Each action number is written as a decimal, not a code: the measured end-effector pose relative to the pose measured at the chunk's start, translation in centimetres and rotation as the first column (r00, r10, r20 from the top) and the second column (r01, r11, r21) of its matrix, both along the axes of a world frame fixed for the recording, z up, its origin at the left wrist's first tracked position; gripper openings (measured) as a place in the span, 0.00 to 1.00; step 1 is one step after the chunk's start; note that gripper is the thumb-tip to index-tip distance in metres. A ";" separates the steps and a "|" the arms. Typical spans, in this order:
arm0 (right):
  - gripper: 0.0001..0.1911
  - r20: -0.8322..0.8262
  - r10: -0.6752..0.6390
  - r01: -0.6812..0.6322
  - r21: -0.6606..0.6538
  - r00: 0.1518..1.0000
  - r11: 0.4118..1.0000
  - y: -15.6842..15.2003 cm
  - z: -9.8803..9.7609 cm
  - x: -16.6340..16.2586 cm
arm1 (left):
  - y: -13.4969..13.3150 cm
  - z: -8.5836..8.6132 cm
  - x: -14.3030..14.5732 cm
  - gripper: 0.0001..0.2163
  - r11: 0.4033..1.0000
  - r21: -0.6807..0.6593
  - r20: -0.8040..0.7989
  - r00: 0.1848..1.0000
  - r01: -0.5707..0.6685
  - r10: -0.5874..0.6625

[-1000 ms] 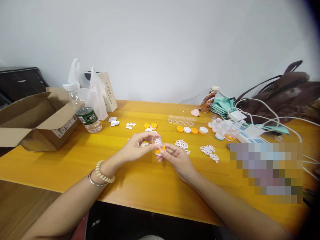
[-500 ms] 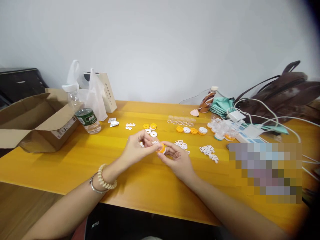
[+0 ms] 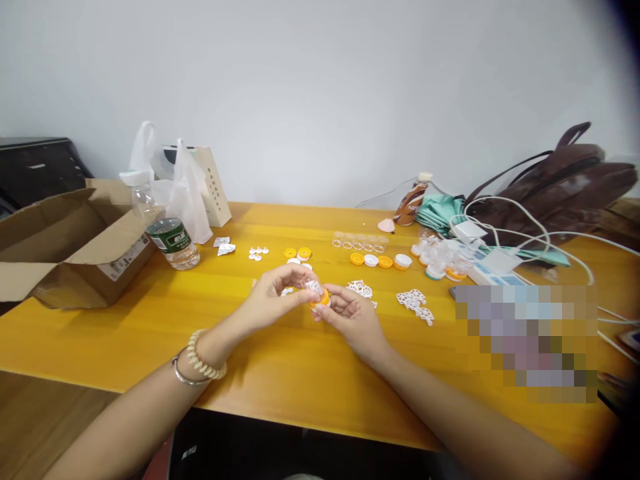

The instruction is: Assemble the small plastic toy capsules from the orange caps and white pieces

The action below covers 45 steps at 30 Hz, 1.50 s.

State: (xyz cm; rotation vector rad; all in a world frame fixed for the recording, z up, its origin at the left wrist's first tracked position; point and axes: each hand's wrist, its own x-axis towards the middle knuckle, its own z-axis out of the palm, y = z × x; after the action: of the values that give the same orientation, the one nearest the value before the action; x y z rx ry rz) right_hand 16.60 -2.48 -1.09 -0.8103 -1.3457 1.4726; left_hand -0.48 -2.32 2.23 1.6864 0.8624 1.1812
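Note:
Between both hands, over the middle of the table, is a small clear plastic cup [image 3: 311, 285] with white bits inside, pressed against an orange cap [image 3: 321, 301]. My left hand [image 3: 273, 297] pinches the clear cup between thumb and fingers. My right hand [image 3: 359, 323] grips the orange cap, its fingers curled. Partly hidden behind my left hand are orange and white round caps [image 3: 303, 253]. White lattice-like plastic pieces [image 3: 414, 300] lie in a pile beyond my right hand, and another pile lies just behind its fingers. Small white pegs [image 3: 259, 252] stand farther left.
Clear cups [image 3: 360, 241] stand in a row at the back, with orange and white caps [image 3: 371, 261] before them. A cardboard box [image 3: 95, 260] and a water bottle [image 3: 173, 243] occupy the left. Clear capsules [image 3: 440, 257], cables, a power strip [image 3: 493, 277] and a brown bag [image 3: 550, 193] crowd the right.
The clear cup and orange cap are tilted differently, with the cup now showing more above the cap. Both hands stay close together. The view has shifted slightly.

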 end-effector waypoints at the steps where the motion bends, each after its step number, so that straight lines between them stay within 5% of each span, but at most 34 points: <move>1: 0.16 -0.006 0.013 -0.013 -0.012 1.000 1.000 0.1 0.0 0.0 | 0.1 -0.1 0.0 0.09 1.000 -0.012 0.013 1.000 0.012 -0.012; 7: 0.16 -0.032 0.009 -0.010 -0.032 0.999 0.999 0.2 0.1 0.0 | 0.2 -0.4 -0.4 0.19 0.995 -0.051 0.050 0.995 0.088 -0.085; 24: 0.18 0.013 -0.032 0.032 0.002 0.999 0.999 0.1 0.0 -0.1 | 0.3 -0.7 -0.3 0.13 0.997 0.076 -0.061 0.998 -0.032 0.036; 33: 0.17 -0.031 0.014 -0.015 -0.035 0.999 0.999 0.3 -0.2 -0.1 | 0.3 -0.5 -0.7 0.14 0.991 -0.006 -0.021 0.990 0.136 -0.136; 40: 0.16 0.001 0.021 -0.021 -0.035 1.000 0.999 0.1 -0.1 0.0 | 0.4 -0.9 -0.3 0.13 0.997 0.059 -0.003 0.999 0.049 -0.049; 45: 0.15 -0.044 0.099 -0.102 -0.069 0.994 0.992 0.2 -0.1 0.0 | 0.4 -0.5 -1.2 0.13 0.979 0.031 -0.057 0.978 0.200 -0.198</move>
State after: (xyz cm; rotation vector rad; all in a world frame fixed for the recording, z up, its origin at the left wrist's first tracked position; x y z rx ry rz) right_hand 16.55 -2.25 -1.22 -0.7633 -1.3271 1.6146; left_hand -1.71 -1.90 1.75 1.7966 0.6889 1.0249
